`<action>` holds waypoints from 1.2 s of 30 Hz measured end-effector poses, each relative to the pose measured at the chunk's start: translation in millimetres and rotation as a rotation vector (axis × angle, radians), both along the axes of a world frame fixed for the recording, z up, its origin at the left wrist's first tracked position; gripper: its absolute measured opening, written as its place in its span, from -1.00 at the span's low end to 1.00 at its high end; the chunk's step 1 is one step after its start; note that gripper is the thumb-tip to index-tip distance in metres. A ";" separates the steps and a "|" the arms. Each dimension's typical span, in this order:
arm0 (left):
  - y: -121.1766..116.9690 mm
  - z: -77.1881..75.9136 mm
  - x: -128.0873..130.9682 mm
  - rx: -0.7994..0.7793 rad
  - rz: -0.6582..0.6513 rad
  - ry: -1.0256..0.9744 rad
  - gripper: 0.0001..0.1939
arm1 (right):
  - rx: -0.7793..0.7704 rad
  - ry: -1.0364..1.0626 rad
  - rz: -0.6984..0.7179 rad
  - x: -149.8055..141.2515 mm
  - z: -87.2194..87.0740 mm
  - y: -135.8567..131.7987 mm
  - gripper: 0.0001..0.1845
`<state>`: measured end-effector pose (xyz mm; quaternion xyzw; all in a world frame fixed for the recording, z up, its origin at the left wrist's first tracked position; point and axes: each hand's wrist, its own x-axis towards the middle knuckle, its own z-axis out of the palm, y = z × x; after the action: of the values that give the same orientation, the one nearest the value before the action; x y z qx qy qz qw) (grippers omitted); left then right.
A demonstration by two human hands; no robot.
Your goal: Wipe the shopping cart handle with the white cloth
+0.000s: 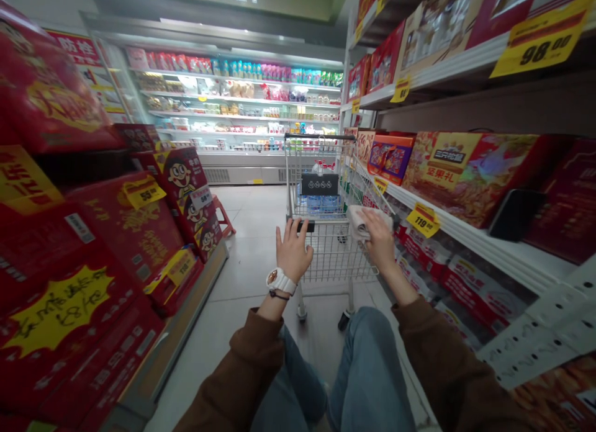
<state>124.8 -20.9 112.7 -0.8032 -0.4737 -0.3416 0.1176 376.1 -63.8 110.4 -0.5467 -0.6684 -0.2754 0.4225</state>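
Note:
A shopping cart (326, 252) of metal wire stands right before me, its handle end toward me. My left hand (293, 252) wears a white watch and a dark band. Its fingers are spread over the left end of the cart's dark handle (306, 226). At the right end of the handle, my right hand (378, 236) grips a folded white cloth (361, 224) pressed against the cart. The cloth hides that part of the handle. Inside the cart, a black panel (320, 184) and bluish bottles (321, 204) show through the wire.
Red gift boxes (135, 227) are stacked along the left. On the right, a white shelf (493, 252) holds boxed goods and a black phone (516, 215), with yellow price tags (423, 220) on its edge. A lit refrigerated case (242, 109) spans the back, beyond the tiled floor (251, 233).

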 end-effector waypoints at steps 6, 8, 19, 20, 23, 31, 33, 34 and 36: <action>5.4 -3.1 0.0 0.007 -0.018 -0.021 -0.25 | 0.091 0.168 -0.201 70.7 -9.8 -6.6 -0.13; 6.4 -4.9 1.9 0.000 -0.028 -0.028 -0.23 | 0.129 0.183 -0.190 68.7 -24.1 -4.5 -0.13; 8.3 -7.1 -1.6 -0.018 -0.056 -0.046 -0.15 | 0.162 0.155 -0.095 -54.9 -56.6 32.8 -0.10; 8.5 -6.4 -2.6 -0.018 -0.058 -0.042 -0.15 | 0.141 0.143 -0.080 -68.1 -55.6 36.4 -0.11; 8.8 -4.7 -5.5 -0.016 -0.057 -0.020 -0.15 | 0.037 0.084 -0.035 -99.6 -51.9 43.5 -0.17; 9.3 -4.4 -10.3 -0.007 -0.045 0.011 -0.12 | 0.015 -0.129 0.076 -88.3 -64.0 38.5 -0.25; 9.3 -4.7 -9.6 -0.010 -0.046 0.008 -0.13 | -0.020 -0.174 0.089 -79.6 -68.7 30.9 -0.26; 9.3 -4.9 -9.1 -0.013 -0.046 0.007 -0.13 | -0.045 -0.182 0.094 -77.3 -69.3 26.7 -0.26; 8.8 -5.3 -8.0 -0.016 -0.045 0.003 -0.13 | -0.087 -0.178 0.100 -76.9 -66.7 19.5 -0.24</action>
<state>116.8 -12.1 107.3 -0.8151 -0.4581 -0.3390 0.1045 299.2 -44.4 43.6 -0.5040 -0.7409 -0.2722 0.3507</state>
